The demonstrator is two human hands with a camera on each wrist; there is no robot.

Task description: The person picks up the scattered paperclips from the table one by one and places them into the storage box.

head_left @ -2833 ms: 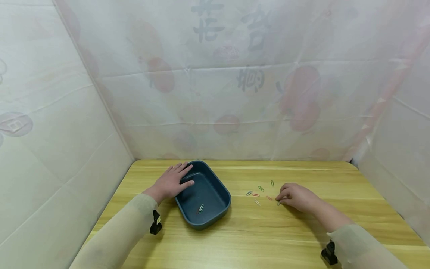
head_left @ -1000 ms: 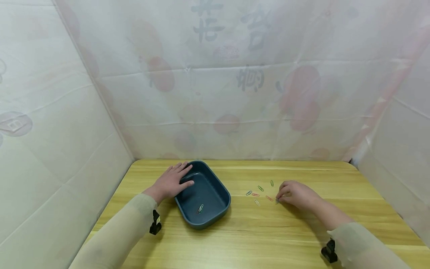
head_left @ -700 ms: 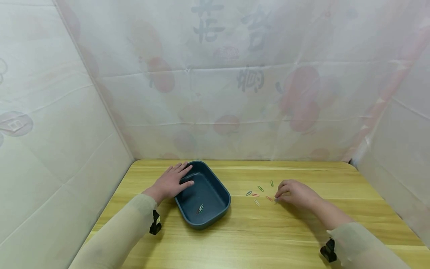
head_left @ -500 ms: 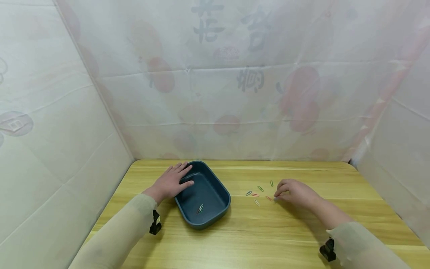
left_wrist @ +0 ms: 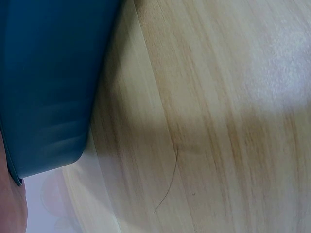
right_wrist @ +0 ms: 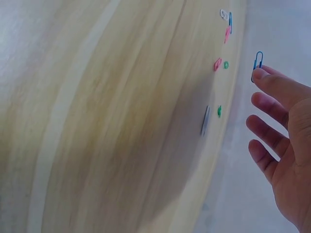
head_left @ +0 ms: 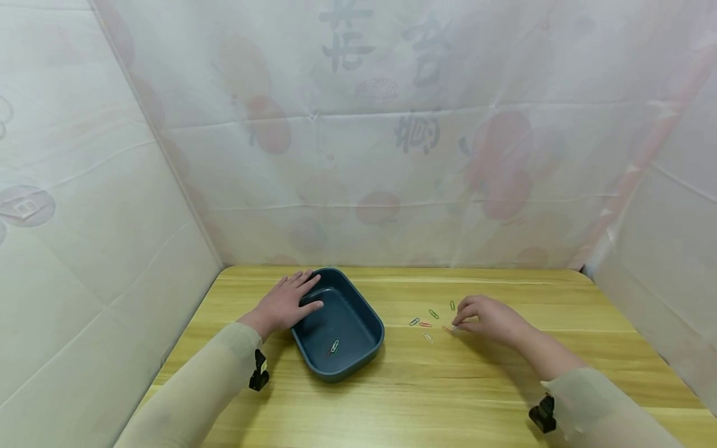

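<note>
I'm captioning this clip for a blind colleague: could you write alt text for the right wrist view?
A right hand holds a blue paper clip at its fingertips, lifted clear of a wooden table. More coloured paper clips, pink, green, blue and white, lie scattered on the wood beyond the fingers, and the picture is slightly blurred.

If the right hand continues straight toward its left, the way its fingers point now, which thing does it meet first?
Probably the loose paper clips on the table. The right hand, pinching a blue paper clip, points at them. The blue tray lies farther on, though depth is unclear.
</note>
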